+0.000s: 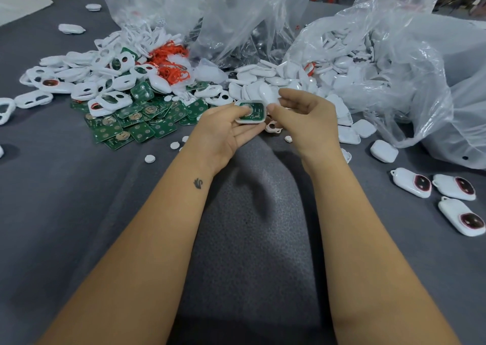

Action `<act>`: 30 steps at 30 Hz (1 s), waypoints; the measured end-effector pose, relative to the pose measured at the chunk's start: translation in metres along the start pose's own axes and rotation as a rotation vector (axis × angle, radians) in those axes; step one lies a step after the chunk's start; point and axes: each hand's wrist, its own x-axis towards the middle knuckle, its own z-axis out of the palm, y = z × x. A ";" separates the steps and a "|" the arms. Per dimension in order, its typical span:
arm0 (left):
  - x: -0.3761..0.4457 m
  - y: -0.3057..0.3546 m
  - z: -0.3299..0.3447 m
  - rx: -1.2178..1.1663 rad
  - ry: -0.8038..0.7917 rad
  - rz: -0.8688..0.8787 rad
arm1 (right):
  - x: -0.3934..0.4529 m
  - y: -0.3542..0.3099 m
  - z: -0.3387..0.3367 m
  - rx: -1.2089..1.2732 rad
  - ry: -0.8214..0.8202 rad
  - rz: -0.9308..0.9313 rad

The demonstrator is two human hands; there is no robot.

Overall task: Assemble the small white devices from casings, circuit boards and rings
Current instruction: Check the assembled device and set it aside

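My left hand (pixel 226 131) holds a white casing half (pixel 256 119) with a green circuit board (pixel 256 110) seated in it, thumb pressing on the board. Just to its right, my right hand (pixel 305 118) pinches a white casing piece (pixel 268 93), blurred, above the casing's edge. A heap of green circuit boards (pixel 136 123) lies to the left. White front casings with openings (pixel 86 81) are piled behind them. Plain white casing backs (pixel 265 79) spill from a bag at centre right. Three assembled white devices (pixel 444 194) lie at the right.
Clear plastic bags (pixel 394 68) full of white parts stand at the back and right. Orange-red rings (pixel 171 63) sit tangled behind the boards. Small white round buttons (pixel 150 158) are scattered on the grey cloth (pixel 79 200). A white ring piece (pixel 272 127) lies under my hands.
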 end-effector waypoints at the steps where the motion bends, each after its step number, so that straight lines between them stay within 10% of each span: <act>1: -0.001 0.001 0.000 -0.010 -0.004 -0.021 | 0.000 0.000 -0.001 -0.006 0.000 -0.020; 30: -0.004 0.005 0.000 0.098 -0.084 -0.129 | -0.004 0.006 0.000 -0.633 -0.205 -0.385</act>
